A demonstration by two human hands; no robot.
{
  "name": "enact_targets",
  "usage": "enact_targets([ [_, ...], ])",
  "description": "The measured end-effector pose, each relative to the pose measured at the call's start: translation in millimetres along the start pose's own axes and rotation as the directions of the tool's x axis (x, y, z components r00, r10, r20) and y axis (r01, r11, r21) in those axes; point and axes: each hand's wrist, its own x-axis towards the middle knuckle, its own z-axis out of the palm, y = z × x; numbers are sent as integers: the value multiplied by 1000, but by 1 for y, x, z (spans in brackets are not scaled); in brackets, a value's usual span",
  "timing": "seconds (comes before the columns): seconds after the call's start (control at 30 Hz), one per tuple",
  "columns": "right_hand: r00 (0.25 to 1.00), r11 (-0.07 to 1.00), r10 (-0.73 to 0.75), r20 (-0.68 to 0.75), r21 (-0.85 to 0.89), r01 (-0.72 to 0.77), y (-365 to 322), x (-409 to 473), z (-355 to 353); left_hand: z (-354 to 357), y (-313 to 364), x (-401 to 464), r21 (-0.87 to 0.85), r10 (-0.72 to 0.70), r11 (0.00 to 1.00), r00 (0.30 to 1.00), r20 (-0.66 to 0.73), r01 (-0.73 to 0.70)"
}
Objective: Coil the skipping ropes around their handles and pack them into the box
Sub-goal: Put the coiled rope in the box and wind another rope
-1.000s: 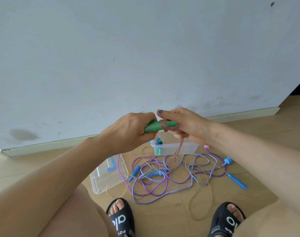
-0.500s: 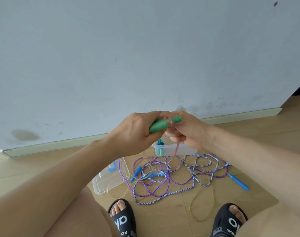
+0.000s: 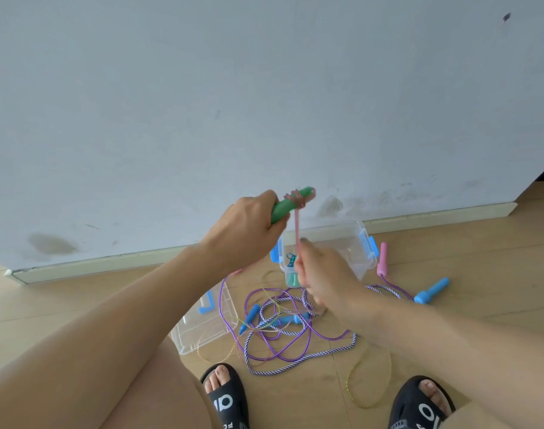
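The left hand point(image 3: 249, 226) gripped a green handle point(image 3: 287, 204) wrapped in pink rope point(image 3: 297, 224) — the right hand point(image 3: 321, 274) pinched that rope taut below. Behind them sat the clear box point(image 3: 354, 243); tangled ropes point(image 3: 283, 329) lay on the floor point(image 3: 481, 320) beside the lid point(image 3: 202, 326).

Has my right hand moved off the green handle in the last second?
Yes. The right hand dropped from the green handle toward the clear box, pulling the pink rope taut.

— Where do we look from?
— We have one head-worn wide-angle view, facing forward and down, close over the left hand point(image 3: 245, 224) and right hand point(image 3: 323, 274), wall point(image 3: 264, 88) ahead, floor point(image 3: 465, 243) below.
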Motion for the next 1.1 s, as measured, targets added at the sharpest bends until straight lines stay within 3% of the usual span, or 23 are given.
enact_targets([
  [0.1, 968, 883, -221, 116, -398, 249, 2, -26, 9, -2, -19, 0, 272, -137, 957, 984, 117, 101],
  [0.23, 879, 760, -473, 66, -474, 445, -24, -26, -14, 0, -25, -3, 499, -84, 865, 962, 258, -58],
  [0.33, 807, 662, -588, 55, -541, 519, -36, -8, -36, 10, -14, -4, 534, 25, 821, 946, 322, -204],
  [0.43, 781, 600, -618, 94, -585, 545, -40, 7, -49, 21, 5, -10, 513, 154, 784, 910, 384, -349],
  [0.57, 836, 678, -539, 105, -535, 504, -43, 30, -72, 20, 22, -18, 462, 348, 747, 873, 341, -478],
  [0.77, 923, 823, -311, 226, -421, 380, -25, 48, -78, 15, 31, -21, 261, 521, 800, 841, 142, -540],
  [0.9, 951, 967, -202, 234, -109, 232, -15, 49, -71, 4, 34, -21, 115, 399, 910, 917, 16, -398],
  [1.1, 978, 979, -45, 202, -188, 84, -2, 26, -40, -7, 31, -12, 4, 149, 989, 987, -56, -149],
])
